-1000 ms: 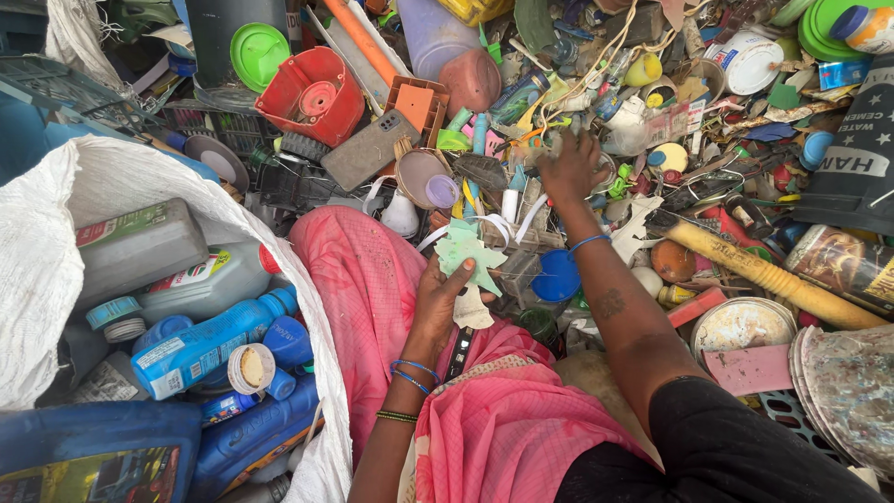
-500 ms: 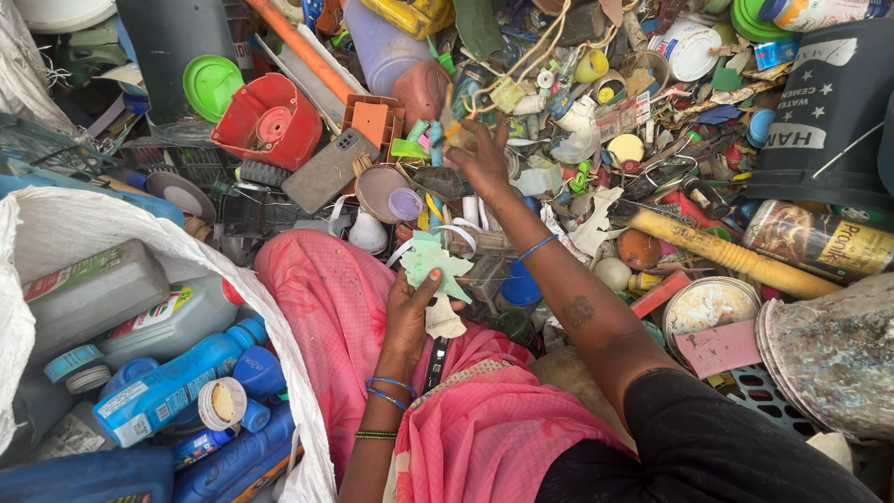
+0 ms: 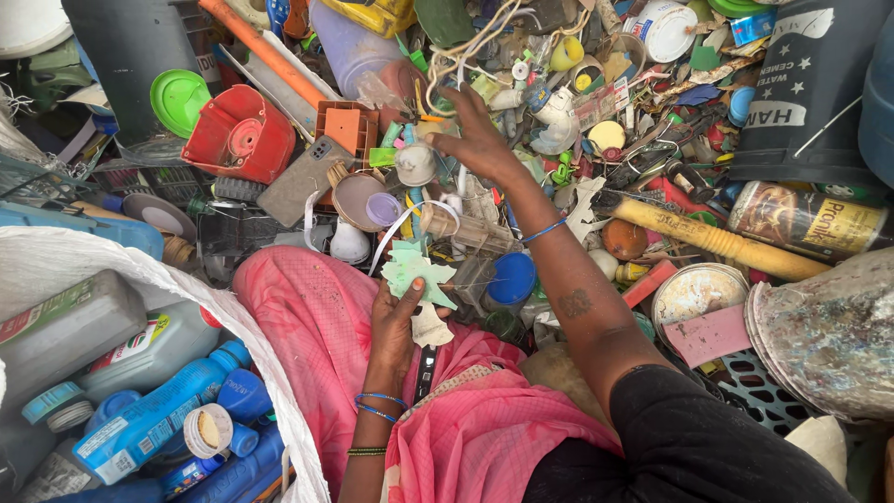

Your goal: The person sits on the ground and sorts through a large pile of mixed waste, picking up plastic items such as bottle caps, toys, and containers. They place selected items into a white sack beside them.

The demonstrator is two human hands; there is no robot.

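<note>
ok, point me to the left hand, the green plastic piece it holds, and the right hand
left hand [image 3: 393, 326], head view, back of the palm
green plastic piece [image 3: 414, 270], head view, flat middle
right hand [image 3: 480, 140], head view, back of the hand

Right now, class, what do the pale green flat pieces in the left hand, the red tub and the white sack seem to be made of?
Pale green flat pieces, held in the left hand: probably thin plastic sheet, matt, with jagged broken edges. Red tub: moulded rigid plastic, slightly glossy, with ribs and a smooth rim. White sack: likely woven plastic fabric, judging by its fine weave texture and soft folds.
</note>
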